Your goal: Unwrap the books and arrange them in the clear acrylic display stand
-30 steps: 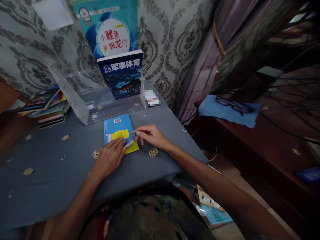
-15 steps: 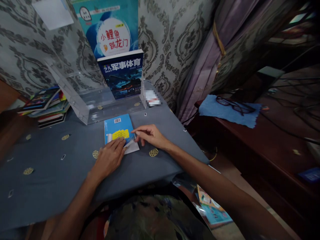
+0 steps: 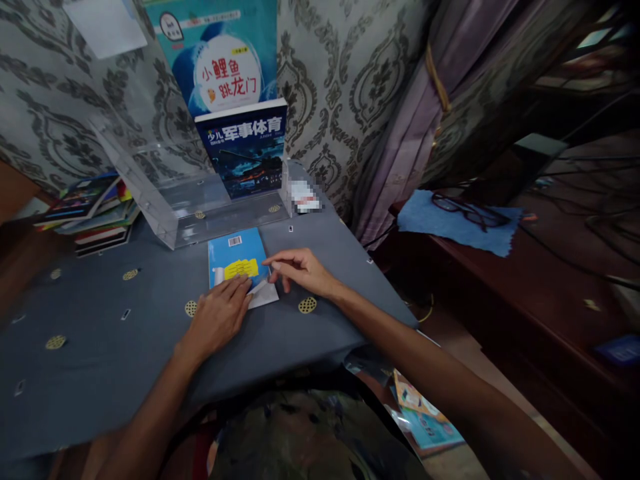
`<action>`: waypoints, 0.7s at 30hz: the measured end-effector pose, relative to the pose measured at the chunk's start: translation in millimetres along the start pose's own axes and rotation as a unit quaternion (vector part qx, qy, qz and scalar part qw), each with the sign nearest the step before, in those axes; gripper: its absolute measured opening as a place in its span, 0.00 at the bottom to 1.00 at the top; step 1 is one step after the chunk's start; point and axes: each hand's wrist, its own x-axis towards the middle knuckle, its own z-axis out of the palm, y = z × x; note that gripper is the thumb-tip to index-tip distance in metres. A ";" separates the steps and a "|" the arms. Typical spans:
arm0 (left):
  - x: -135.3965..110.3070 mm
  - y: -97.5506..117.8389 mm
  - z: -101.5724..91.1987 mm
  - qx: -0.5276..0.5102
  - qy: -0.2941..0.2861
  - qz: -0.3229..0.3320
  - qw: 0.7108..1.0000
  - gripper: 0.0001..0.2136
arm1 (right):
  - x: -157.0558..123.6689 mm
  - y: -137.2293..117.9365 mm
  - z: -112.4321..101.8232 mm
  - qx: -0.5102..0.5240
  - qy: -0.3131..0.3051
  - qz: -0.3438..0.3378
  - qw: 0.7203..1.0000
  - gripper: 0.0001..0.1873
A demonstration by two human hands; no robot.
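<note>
A small book with a blue back cover, a barcode and a yellow text patch lies on the cloth-covered table. My left hand rests flat over its lower left part, fingers stretched together. At the book's right edge, my right hand has its index finger over the cover and its thumb close by, pinching the edge. Near the lower right corner the cover is raised and bent, and a pale page shows beneath. The lower left of the book is hidden under my left hand.
Behind the book stands a clear acrylic stand holding a dark blue book and a teal book. Stacked books lie at the left. On the brown desk are a blue cloth and glasses. More books sit low at the right.
</note>
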 end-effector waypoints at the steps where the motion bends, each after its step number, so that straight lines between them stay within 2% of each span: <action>1: 0.1 0.0 -0.3 0.000 0.000 0.001 1.000 0.19 | 0.0 0.0 0.1 -0.002 -0.006 0.005 1.000 0.20; 7: -0.3 -0.4 0.7 -0.012 -0.001 -0.001 1.000 0.19 | -0.4 -1.1 -0.1 0.010 0.012 -0.002 1.000 0.19; 16: 0.7 -0.2 -0.7 -0.002 0.023 0.018 1.000 0.19 | 0.6 2.7 0.5 0.006 0.002 0.004 1.000 0.19; 21: -0.1 0.6 -0.6 -0.017 0.007 -0.007 1.000 0.19 | 1.3 2.2 -0.9 0.019 0.000 0.008 1.000 0.21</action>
